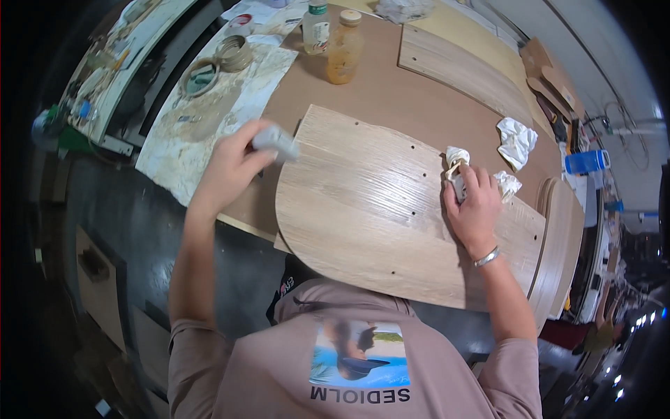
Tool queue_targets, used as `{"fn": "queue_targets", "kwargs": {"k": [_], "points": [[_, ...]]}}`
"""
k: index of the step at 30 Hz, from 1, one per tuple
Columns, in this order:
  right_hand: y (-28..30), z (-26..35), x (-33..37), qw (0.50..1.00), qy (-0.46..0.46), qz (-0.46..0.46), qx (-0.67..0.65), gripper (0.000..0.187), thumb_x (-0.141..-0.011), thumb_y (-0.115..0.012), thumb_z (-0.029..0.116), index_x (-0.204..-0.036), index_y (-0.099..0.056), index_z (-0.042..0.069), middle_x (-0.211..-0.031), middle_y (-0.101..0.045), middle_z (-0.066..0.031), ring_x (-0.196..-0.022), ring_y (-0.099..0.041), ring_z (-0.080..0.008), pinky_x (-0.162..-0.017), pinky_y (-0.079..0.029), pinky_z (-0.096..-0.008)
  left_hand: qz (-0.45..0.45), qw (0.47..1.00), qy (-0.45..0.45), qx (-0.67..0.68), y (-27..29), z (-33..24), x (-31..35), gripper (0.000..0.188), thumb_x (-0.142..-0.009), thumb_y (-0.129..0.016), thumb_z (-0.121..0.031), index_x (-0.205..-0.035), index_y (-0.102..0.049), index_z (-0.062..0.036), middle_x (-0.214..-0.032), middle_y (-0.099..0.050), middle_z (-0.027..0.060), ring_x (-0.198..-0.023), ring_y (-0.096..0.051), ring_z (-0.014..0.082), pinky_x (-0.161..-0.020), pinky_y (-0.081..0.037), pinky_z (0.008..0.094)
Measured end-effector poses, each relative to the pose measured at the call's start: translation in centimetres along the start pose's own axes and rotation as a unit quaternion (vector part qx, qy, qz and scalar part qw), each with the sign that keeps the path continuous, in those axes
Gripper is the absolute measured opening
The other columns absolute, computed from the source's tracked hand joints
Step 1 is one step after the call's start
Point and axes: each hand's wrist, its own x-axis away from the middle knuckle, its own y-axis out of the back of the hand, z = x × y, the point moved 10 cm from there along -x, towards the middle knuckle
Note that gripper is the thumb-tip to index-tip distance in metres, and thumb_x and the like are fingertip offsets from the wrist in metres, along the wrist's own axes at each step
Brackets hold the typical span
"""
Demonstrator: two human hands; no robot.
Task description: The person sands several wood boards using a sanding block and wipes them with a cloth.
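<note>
A light wood-grain panel (349, 209) with a rounded left end and several small dark holes lies in front of me, streaked with glossy reflections. At its upper left edge my left hand (234, 164) is closed round a small pale grey block (273, 142), blurred by motion. Over on the right part of the panel, my right hand (477, 213) is closed on a crumpled white paper wipe (457, 159). Something greyish shows under those fingers, too covered to name. More crumpled wipes, one large (516, 143) and one smaller (507, 184), lie beside this hand.
Two bottles, one clear with a green cap (316, 31) and one amber (345, 52), stand beyond the panel. Tape rolls (200, 78) rest on stained paper (237, 105) at left. Another panel (460, 66) lies behind; stacked curved boards (546, 244) and a blue bottle (587, 162) are right.
</note>
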Motion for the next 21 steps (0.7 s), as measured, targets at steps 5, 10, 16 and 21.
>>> {"fn": "queue_targets", "kwargs": {"k": [5, 10, 16, 21], "points": [[0.6, 0.1, 0.7, 1.000, 0.008, -0.024, 0.003, 0.034, -0.076, -0.076, 0.022, -0.107, -0.067, 0.010, -0.100, -0.064, -0.0081, -0.087, -0.060, -0.0295, -0.076, -0.050, -0.0422, 0.049, 0.996, 0.078, 0.004, -1.1, -0.2, 9.3, 0.035, -0.085, -0.064, 0.004, -0.120, -0.059, 0.0043, -0.100, -0.067, 0.0097, -0.094, -0.064, 0.0128, -0.082, -0.052, 0.0285], [0.3, 0.4, 1.1, 1.000, 0.011, -0.015, -0.008, 0.034, -0.078, -0.075, 0.025, -0.108, -0.068, 0.011, -0.099, -0.064, -0.0084, -0.087, -0.061, -0.0299, -0.076, -0.050, -0.0424, -0.156, 0.985, 0.038, 0.056, 0.4, -0.3, 9.5, 0.033, -0.087, -0.063, 0.004, -0.120, -0.059, 0.0034, -0.100, -0.066, 0.0071, -0.089, -0.061, 0.0112, -0.080, -0.052, 0.0280], [0.3, -0.5, 1.7, 0.999, -0.002, -0.035, 0.009, 0.031, -0.081, -0.073, 0.028, -0.107, -0.068, 0.011, -0.097, -0.064, -0.0100, -0.087, -0.061, -0.0325, -0.075, -0.051, -0.0441, -0.065, 0.996, 0.052, -0.016, -6.0, -2.4, 18.3, 0.037, -0.081, -0.071, 0.004, -0.116, -0.061, 0.0043, -0.099, -0.071, 0.0125, -0.092, -0.068, 0.0147, -0.083, -0.054, 0.0310], [0.5, 0.2, 1.5, 0.999, 0.009, -0.041, 0.011, 0.030, -0.083, -0.070, 0.031, -0.106, -0.067, 0.012, -0.096, -0.065, -0.0122, -0.084, -0.063, -0.0354, -0.071, -0.052, -0.0461, -0.234, 0.972, 0.032, -0.006, -3.2, -3.0, 16.5, 0.037, -0.085, -0.073, -0.003, -0.119, -0.060, 0.0044, -0.096, -0.071, 0.0128, -0.085, -0.068, 0.0167, -0.076, -0.053, 0.0292]]}}
